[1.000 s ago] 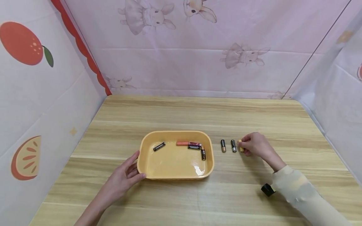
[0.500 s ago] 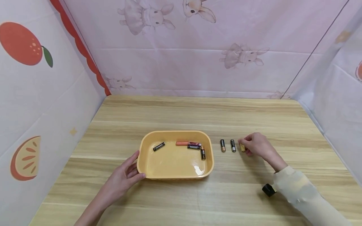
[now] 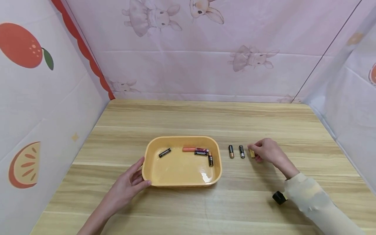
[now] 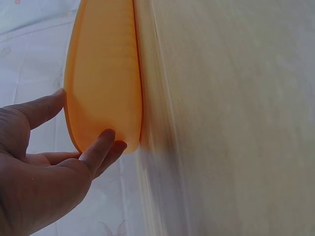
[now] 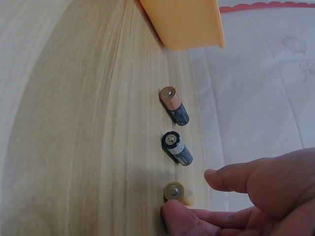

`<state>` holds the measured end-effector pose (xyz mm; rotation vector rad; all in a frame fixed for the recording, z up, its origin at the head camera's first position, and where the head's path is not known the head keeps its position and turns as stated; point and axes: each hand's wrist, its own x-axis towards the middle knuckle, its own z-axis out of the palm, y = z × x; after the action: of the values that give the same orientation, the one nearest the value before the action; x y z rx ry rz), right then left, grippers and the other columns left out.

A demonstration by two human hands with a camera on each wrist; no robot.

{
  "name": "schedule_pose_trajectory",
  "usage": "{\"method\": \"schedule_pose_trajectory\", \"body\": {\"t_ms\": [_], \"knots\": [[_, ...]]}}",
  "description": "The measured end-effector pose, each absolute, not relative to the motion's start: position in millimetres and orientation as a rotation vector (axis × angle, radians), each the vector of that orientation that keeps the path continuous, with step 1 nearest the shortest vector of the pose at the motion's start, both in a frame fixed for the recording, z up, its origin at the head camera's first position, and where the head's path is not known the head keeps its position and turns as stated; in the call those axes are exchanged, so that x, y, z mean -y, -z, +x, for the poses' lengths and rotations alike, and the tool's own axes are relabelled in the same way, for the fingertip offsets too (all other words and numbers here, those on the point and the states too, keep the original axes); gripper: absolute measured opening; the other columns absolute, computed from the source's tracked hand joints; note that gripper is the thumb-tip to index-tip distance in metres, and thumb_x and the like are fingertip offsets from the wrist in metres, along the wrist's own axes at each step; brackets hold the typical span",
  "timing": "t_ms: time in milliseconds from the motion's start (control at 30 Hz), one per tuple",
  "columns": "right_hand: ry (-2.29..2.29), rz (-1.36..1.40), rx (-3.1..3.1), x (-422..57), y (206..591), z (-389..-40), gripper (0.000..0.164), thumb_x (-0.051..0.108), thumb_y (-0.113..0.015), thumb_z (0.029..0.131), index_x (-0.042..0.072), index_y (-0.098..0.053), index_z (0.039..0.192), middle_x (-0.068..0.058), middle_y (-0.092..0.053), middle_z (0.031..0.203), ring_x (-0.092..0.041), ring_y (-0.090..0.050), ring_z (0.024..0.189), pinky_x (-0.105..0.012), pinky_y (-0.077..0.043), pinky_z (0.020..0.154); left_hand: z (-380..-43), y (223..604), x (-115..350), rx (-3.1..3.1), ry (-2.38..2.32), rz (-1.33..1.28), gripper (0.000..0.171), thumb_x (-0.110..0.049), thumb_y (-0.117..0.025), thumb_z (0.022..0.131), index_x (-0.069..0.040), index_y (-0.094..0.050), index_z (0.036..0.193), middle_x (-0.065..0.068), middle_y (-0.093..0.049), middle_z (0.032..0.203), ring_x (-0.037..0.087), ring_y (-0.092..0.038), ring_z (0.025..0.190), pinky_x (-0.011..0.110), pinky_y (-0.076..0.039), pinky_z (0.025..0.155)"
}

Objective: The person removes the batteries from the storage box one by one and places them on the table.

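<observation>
My left hand (image 3: 124, 186) holds the left end of a yellow plastic tray (image 3: 182, 183). In the left wrist view, fingertips (image 4: 106, 135) press its outer wall while another digit touches the rim. A yellow battery (image 5: 174, 191) lies on the table beside my right hand (image 3: 268, 151). In the right wrist view, one fingertip (image 5: 179, 219) is against this battery and another digit stands apart from it. Left of it lie a black-and-silver battery (image 3: 242, 151) and a black-and-copper battery (image 3: 231, 151), roughly parallel and spaced apart.
Inside the tray are a black battery (image 3: 165, 152) at left, an orange one (image 3: 189, 149) and several dark ones (image 3: 210, 160) at right. A small black object (image 3: 279, 197) is by the right sleeve. Patterned cloth walls (image 3: 188, 75) enclose the wooden table (image 3: 176, 117) at back and sides.
My right hand has shifted very slightly right, and the yellow battery beneath its fingers has moved slightly right and tilted. The left hand and tray have stayed in place.
</observation>
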<state>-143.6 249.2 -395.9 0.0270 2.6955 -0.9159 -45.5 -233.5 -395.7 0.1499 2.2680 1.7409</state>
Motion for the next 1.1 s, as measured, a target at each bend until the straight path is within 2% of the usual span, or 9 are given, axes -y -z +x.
{"method": "schedule_pose_trajectory", "body": {"t_ms": [267, 533, 867, 1100], "knots": [[0.937, 0.051, -2.682, -251.9, 396.9, -142.6, 0.04, 0.031, -0.058, 0.107, -0.003, -0.074, 0.094, -0.005, -0.069, 0.07, -0.016, -0.07, 0.062, -0.029, -0.055, 0.062, -46.1, 395.9, 233.1, -2.261, -1.747, 0.139, 0.086, 0.005, -0.071, 0.095, 0.005, -0.018, 0.162, 0.032, -0.03, 0.16, 0.045, -0.05, 0.135, 0.025, -0.054, 0.1], [0.941, 0.053, -2.679, -253.5, 398.4, -141.3, 0.042, 0.033, -0.057, 0.108, -0.001, -0.073, 0.091, -0.005, -0.068, 0.07, -0.016, -0.07, 0.062, -0.03, -0.055, 0.062, -47.1, 396.8, 233.4, -2.252, -1.756, 0.132, 0.086, 0.004, -0.072, 0.095, 0.005, -0.018, 0.162, 0.032, -0.03, 0.161, 0.045, -0.049, 0.137, 0.025, -0.054, 0.1], [0.924, 0.057, -2.667, -255.0, 397.6, -140.6, 0.053, 0.043, -0.052, 0.109, 0.004, -0.065, 0.076, -0.006, -0.068, 0.068, -0.018, -0.067, 0.062, -0.032, -0.054, 0.06, -47.4, 397.4, 233.3, -2.251, -1.76, 0.134, 0.086, 0.005, -0.071, 0.094, 0.005, -0.018, 0.162, 0.032, -0.031, 0.16, 0.045, -0.05, 0.136, 0.025, -0.054, 0.1], [0.926, 0.059, -2.67, -255.2, 397.5, -140.1, 0.057, 0.047, -0.049, 0.109, 0.005, -0.063, 0.074, -0.005, -0.068, 0.067, -0.018, -0.066, 0.061, -0.031, -0.051, 0.059, -47.6, 398.0, 234.1, -2.258, -1.757, 0.146, 0.086, 0.004, -0.072, 0.095, 0.005, -0.018, 0.162, 0.033, -0.032, 0.159, 0.044, -0.051, 0.135, 0.026, -0.055, 0.1]]}}
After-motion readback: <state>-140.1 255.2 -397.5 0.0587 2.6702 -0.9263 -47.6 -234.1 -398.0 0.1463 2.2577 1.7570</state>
